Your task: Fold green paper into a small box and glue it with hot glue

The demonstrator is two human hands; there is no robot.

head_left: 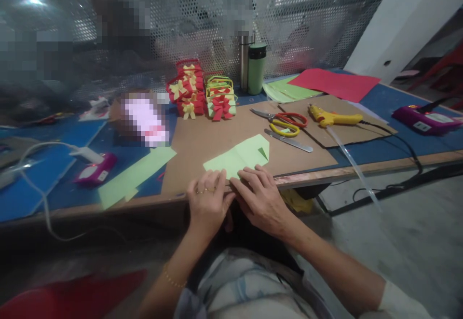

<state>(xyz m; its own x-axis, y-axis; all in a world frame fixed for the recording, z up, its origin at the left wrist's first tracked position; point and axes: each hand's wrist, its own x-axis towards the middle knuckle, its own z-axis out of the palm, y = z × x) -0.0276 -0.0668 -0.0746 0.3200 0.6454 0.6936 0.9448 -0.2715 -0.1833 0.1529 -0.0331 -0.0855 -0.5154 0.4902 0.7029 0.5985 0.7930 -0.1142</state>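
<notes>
A creased piece of light green paper (238, 154) lies at the front edge of a brown cardboard sheet (195, 147). My left hand (208, 201) grips its near left edge, fingers on top and thumb below. Beside it, my right hand (258, 196) has its fingertips pressed on the near right edge, the two hands almost touching. Their fingers cover the paper's near edge. Just beyond lie red-and-yellow-handled scissors (289, 121) and a metal blade (289, 140). To the left, a long light green paper strip (135, 176) rests on the blue table.
A yellow glue gun (334, 117) with a clear glue stick lies right. Small red baskets (188, 90) and green ones (220, 98) with paper bows stand behind, near a green tumbler (256, 70). Red paper (336, 82) lies at the back. Purple power sockets (96, 168) sit at both sides.
</notes>
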